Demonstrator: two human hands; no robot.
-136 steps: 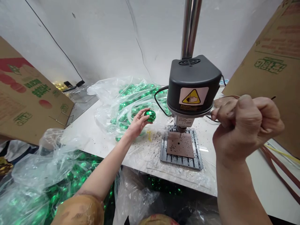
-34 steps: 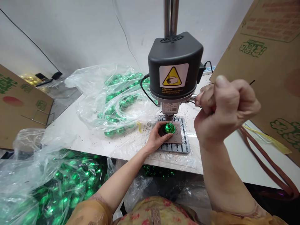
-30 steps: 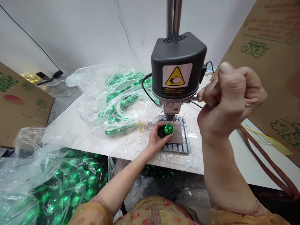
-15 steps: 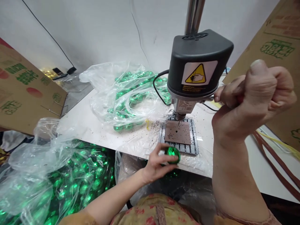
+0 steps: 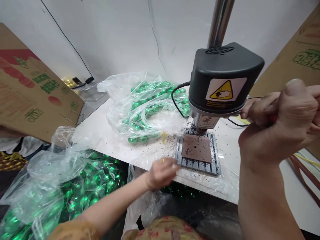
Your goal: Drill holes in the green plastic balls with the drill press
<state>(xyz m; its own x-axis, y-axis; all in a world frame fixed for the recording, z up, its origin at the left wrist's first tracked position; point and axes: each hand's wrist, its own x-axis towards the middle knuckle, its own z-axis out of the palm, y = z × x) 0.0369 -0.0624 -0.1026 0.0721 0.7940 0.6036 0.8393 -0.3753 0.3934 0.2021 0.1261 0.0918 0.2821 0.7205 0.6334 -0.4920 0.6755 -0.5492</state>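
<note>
My right hand [image 5: 287,113] is wrapped around a feed handle at the side of a small black bench drill press [image 5: 226,76]; a bit of red handle shows between the fingers. Below the drill head, a brown board [image 5: 196,148] with a hole in it lies on the slotted metal base [image 5: 200,167], scattered with dark chips. My left hand [image 5: 163,171], smeared by motion, is at the table's front edge, left of the base. Its fingers look curled, but whether anything is in them is hidden. No ball shows in it.
Shiny green balls [image 5: 140,125] under clear plastic lie on the white table [image 5: 100,133]. More green balls [image 5: 87,190] fill a plastic bag at lower left. Cardboard boxes stand at left [image 5: 37,86] and right [image 5: 295,56]. A black cable [image 5: 175,96] loops beside the drill.
The green ball that was in my left hand has gone from view, and that hand has moved left from the base's front edge. My right hand stays on the handle. The view has shifted.
</note>
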